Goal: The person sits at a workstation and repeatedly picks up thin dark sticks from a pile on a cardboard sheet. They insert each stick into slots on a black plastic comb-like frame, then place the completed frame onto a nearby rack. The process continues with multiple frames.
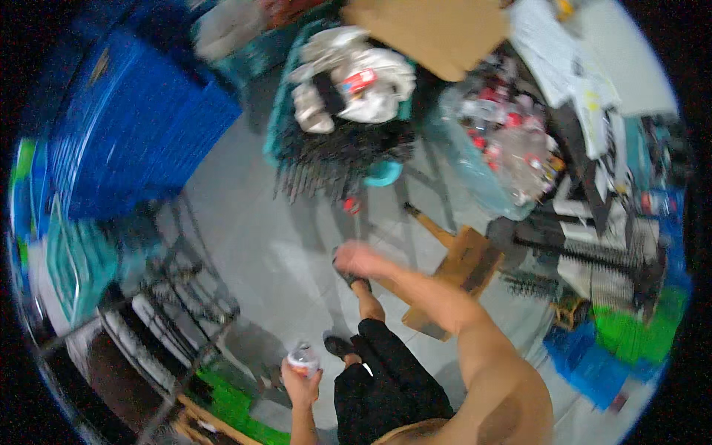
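My left hand [300, 388] is closed around a clear plastic bottle [302, 354] with a pale label marked in orange, low in the view left of my legs. My right arm reaches forward across the middle. My right hand [360, 259] is smeared by motion, so its fingers do not show clearly. Just beyond it, a small red item [351, 205] is on or near the floor, too blurred to name. Farther right, a large translucent bag [475, 167] holds several clear bottles and red pieces.
Ahead stands a teal crate [278, 122] with white cloths [382, 93] and dark rods [319, 156]. Blue stacked containers [141, 126] are at the far left. A brown wooden stool or box [469, 259] is beside my right arm. Metal racks [185, 297] line the left side; cardboard [430, 30] lies at the top.
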`<state>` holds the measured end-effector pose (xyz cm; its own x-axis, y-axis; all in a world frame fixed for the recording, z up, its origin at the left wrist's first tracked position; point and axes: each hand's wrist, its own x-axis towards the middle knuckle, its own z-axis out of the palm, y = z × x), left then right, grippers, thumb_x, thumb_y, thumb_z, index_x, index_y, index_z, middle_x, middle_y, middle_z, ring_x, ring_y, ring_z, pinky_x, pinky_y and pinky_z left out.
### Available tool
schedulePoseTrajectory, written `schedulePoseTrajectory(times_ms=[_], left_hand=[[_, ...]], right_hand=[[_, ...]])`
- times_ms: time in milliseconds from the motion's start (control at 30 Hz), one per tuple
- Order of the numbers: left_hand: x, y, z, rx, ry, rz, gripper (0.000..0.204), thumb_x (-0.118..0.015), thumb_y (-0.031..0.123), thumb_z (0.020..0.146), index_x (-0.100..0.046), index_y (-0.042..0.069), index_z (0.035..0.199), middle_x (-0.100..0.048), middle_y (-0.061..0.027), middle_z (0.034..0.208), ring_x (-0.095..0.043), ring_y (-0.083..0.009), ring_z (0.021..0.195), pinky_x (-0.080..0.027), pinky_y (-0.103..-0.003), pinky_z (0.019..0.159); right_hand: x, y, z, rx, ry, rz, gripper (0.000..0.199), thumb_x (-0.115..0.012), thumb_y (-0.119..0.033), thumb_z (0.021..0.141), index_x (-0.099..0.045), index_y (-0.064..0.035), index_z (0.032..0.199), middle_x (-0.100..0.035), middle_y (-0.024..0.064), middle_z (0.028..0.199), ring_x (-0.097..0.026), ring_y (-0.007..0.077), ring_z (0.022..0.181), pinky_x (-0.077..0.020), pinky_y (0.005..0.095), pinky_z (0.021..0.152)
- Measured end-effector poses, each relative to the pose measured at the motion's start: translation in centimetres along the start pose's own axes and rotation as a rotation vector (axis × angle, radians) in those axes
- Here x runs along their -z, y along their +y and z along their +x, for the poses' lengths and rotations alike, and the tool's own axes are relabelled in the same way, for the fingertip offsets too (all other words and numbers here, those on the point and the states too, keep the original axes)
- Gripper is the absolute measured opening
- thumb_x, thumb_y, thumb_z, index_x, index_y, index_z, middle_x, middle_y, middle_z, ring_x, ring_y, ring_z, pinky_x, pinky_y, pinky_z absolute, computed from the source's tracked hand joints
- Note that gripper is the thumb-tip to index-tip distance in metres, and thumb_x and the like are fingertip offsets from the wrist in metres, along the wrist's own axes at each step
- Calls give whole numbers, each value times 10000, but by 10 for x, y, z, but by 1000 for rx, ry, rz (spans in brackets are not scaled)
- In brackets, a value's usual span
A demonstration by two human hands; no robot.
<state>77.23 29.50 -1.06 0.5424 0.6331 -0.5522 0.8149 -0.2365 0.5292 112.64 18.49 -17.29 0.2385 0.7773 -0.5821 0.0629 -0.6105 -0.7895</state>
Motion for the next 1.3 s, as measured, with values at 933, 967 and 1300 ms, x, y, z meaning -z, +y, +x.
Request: schedulePoseTrajectory(times_ms=[933, 967, 1300], left_hand=[[-81, 97, 236, 162, -460, 305, 492, -681, 324, 847, -545, -30, 1159, -626, -163, 1022, -620, -276, 932, -505, -403, 821], [-84, 99, 240, 177, -449, 291, 488, -680, 325, 847, -546, -29, 1156, -626, -162, 1019, -619, -274, 929, -505, -402, 818], [-59, 73, 195, 186, -389, 33, 458, -671, 330, 851, -555, -17, 1126, -625, -149, 992, -614, -261, 894, -502, -393, 785]], right_hand=[[473, 300, -180, -488, 2123, 155, 438, -758, -260, 768, -564, -22, 1080, -639, 97, 839, -624, 285, 682, -525, 368, 653], [480, 301, -178, -590, 2103, 89, 458, -761, -267, 761, -567, -20, 1096, -642, 111, 903, -625, 301, 762, -517, 383, 703], [299, 240, -182, -646, 1568, -132, 635, -662, -210, 812, -378, 17, 1333, -398, 293, 1331, -412, 453, 1222, -373, 469, 1021]])
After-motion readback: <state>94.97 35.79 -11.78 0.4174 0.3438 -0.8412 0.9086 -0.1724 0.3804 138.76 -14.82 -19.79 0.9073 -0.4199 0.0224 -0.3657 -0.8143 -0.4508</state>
